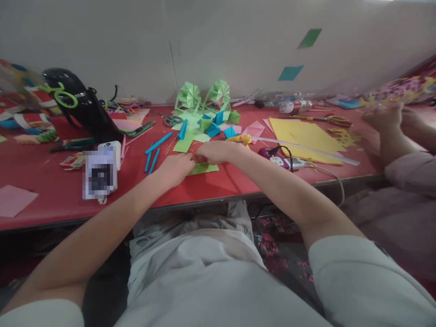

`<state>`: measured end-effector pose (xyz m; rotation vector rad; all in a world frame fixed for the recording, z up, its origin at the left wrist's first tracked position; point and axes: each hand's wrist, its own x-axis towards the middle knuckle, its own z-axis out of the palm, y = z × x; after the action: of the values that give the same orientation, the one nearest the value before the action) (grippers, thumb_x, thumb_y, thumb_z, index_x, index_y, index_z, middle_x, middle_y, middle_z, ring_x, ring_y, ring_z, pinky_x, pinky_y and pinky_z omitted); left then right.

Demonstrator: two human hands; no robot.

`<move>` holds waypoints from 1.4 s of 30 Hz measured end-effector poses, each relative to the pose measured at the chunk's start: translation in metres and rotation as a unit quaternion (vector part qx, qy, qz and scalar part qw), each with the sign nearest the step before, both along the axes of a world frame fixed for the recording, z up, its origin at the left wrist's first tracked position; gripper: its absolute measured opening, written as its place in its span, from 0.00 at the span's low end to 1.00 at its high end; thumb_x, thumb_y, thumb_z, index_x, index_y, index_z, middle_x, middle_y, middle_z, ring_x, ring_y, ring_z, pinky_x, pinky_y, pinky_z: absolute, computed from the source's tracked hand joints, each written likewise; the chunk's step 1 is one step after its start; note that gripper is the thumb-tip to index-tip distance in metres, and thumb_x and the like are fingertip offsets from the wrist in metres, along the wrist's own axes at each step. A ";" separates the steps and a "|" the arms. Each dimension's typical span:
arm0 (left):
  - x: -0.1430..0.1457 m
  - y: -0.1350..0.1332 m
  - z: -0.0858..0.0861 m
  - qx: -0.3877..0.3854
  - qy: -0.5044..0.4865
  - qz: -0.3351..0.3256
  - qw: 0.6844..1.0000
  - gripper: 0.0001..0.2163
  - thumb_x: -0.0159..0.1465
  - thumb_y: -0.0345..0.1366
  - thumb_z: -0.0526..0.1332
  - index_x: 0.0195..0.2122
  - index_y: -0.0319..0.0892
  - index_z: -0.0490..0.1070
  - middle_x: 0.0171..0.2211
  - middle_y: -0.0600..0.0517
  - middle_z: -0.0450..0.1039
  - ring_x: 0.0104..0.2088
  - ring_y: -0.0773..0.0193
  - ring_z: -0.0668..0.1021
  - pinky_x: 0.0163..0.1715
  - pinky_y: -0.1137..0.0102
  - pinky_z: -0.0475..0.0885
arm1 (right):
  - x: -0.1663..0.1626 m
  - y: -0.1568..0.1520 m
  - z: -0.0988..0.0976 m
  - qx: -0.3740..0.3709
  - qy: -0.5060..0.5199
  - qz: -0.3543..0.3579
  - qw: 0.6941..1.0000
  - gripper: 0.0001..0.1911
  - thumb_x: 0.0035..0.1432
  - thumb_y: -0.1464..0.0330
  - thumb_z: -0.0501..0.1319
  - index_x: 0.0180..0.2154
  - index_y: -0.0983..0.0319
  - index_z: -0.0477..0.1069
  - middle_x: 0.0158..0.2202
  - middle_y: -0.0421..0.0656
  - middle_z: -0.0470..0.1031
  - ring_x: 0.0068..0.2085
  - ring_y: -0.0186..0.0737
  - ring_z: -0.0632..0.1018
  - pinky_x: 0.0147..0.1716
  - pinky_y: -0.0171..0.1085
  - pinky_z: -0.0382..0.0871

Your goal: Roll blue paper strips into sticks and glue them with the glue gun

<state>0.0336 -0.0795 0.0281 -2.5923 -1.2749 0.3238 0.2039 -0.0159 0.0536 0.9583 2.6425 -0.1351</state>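
Two hands on green paper (206, 169), red table (51, 190);
left hand (177, 168) and right hand (213, 152) meet at fingertips; both pinch its left corner.

sleeves: short, white | forearms: bare (no watch or rings seen) | lap: pale grey fabric

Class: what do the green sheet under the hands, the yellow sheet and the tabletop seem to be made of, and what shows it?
Green sheet: thin matt paper, likely; flat, with sharp edges, under the left hand and right hand.
Yellow sheet: matt paper or thin card; flat, straight-cut.
Tabletop: smooth red, faint sheen; perhaps laminate or plastic cover.
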 end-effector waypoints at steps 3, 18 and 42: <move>0.003 -0.007 -0.004 0.019 -0.005 0.006 1.000 0.16 0.66 0.20 0.51 0.49 0.35 0.74 0.47 0.40 0.75 0.49 0.51 0.79 0.40 0.65 0.75 | 0.000 -0.007 -0.005 0.031 0.007 0.001 1.000 0.13 0.55 0.80 0.59 0.40 0.63 0.77 0.40 0.47 0.81 0.38 0.41 0.79 0.30 0.35 0.59; 0.015 -0.010 -0.007 0.020 -0.038 0.067 0.997 0.15 0.66 0.20 0.51 0.45 0.33 0.76 0.41 0.39 0.76 0.44 0.48 0.81 0.37 0.61 0.76 | 0.000 -0.044 -0.025 0.153 0.035 -0.057 0.986 0.15 0.68 0.77 0.51 0.45 0.65 0.75 0.48 0.55 0.78 0.51 0.50 0.80 0.41 0.39 0.74; 0.025 -0.035 -0.024 0.046 -0.101 0.131 0.985 0.16 0.70 0.32 0.50 0.51 0.31 0.72 0.47 0.37 0.72 0.45 0.48 0.79 0.37 0.61 0.76 | -0.005 -0.072 -0.040 0.182 0.069 -0.176 0.965 0.19 0.69 0.76 0.46 0.51 0.66 0.74 0.53 0.57 0.73 0.54 0.50 0.75 0.41 0.40 0.76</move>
<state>0.0584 -0.1145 0.0040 -2.4303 -1.6641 0.0435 0.1987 -0.0880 0.0138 1.5891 2.6461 0.2187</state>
